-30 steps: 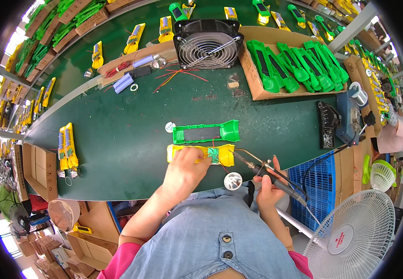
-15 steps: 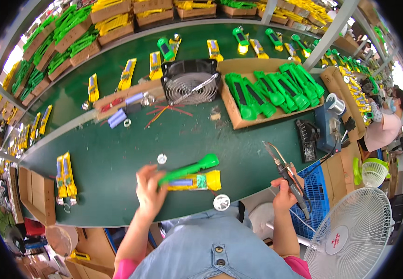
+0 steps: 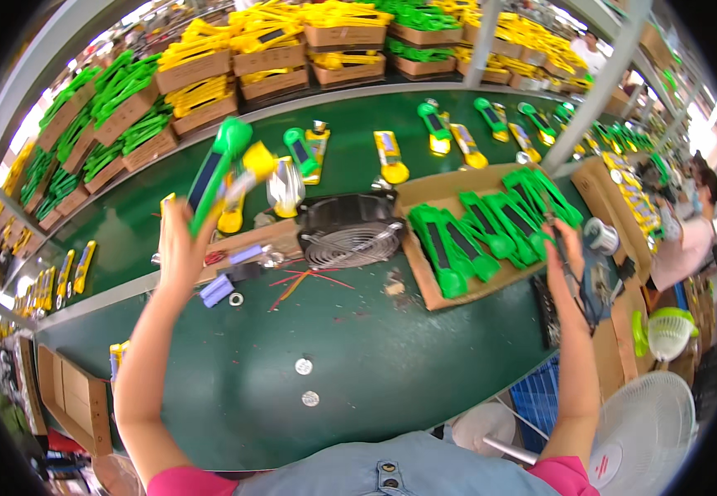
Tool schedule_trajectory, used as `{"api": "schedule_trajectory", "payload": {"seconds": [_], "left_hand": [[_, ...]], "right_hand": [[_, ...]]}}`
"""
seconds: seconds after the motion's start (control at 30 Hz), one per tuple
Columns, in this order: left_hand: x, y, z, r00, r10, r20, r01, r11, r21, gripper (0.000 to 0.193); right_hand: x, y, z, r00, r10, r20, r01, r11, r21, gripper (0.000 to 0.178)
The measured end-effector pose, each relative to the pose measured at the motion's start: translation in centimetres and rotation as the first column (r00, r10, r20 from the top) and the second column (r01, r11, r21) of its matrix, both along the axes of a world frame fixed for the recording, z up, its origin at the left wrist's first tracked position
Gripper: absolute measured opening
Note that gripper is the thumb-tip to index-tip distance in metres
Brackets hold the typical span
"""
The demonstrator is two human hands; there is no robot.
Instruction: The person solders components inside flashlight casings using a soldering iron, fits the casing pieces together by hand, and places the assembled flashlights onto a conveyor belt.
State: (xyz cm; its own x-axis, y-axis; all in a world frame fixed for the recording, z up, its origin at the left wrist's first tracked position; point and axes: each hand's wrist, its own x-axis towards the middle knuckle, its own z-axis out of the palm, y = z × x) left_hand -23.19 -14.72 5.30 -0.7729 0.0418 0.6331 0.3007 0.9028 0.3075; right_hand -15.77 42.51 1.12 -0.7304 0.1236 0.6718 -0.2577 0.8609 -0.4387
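Note:
Reaching over the green conveyor at the upper left, my left hand [image 3: 180, 252] is closed on a green plastic housing [image 3: 224, 149] with a dark panel. A yellow housing [image 3: 251, 169], smeared by motion, and a shiny round reflector [image 3: 285, 188] hang beside it. Whether the two housings are joined cannot be told. On the right, my right hand [image 3: 569, 244] grips a soldering iron [image 3: 571, 279] upright near a carton [image 3: 434, 296] of green housings [image 3: 449, 252]. Two small white discs [image 3: 304, 366] lie on the green bench [image 3: 391, 372].
A black fan [image 3: 350, 230] stands at the bench's back edge, with purple cells [image 3: 216, 289] and red wires to its left. A solder spool [image 3: 602, 237] is at right. Yellow and green units sit along the conveyor [image 3: 346, 153]. A white standing fan [image 3: 643, 438] is lower right.
My left hand has lifted the green and yellow housings off the bench, up and left over the conveyor. My right hand, still holding the soldering iron, has moved up beside the carton. The view has shifted.

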Motion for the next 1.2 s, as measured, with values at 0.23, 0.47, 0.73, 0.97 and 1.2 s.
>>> {"api": "schedule_trajectory", "payload": {"seconds": [0.23,0.47,0.73,0.97,1.2], "left_hand": [[-16.3,-11.5,-11.8,0.857,0.453,0.246,-0.468,0.884,0.001,0.044],[-15.2,-3.8,-7.2,0.955,0.264,0.139,-0.043,0.583,-0.811,0.046],[-11.6,-2.6,-4.6,0.959,-0.255,0.123,0.258,0.609,-0.75,0.025],[4.1,5.4,6.7,0.948,-0.317,0.019,0.24,0.675,-0.698,0.024],[20.5,13.0,-2.2,0.746,-0.417,0.519,0.665,0.503,-0.552,0.022]], "right_hand": [[-6.1,4.9,-1.0,0.976,-0.199,0.088,0.177,0.962,0.21,0.055],[-6.1,6.1,-2.6,0.952,-0.276,0.134,0.237,0.939,0.249,0.053],[-5.7,4.4,-1.5,0.942,-0.315,0.117,0.312,0.949,0.04,0.048],[3.0,2.0,0.3,0.989,-0.151,-0.011,0.151,0.988,0.019,0.049],[14.0,-12.2,-1.8,0.976,0.194,0.095,-0.176,0.97,-0.167,0.048]]}}
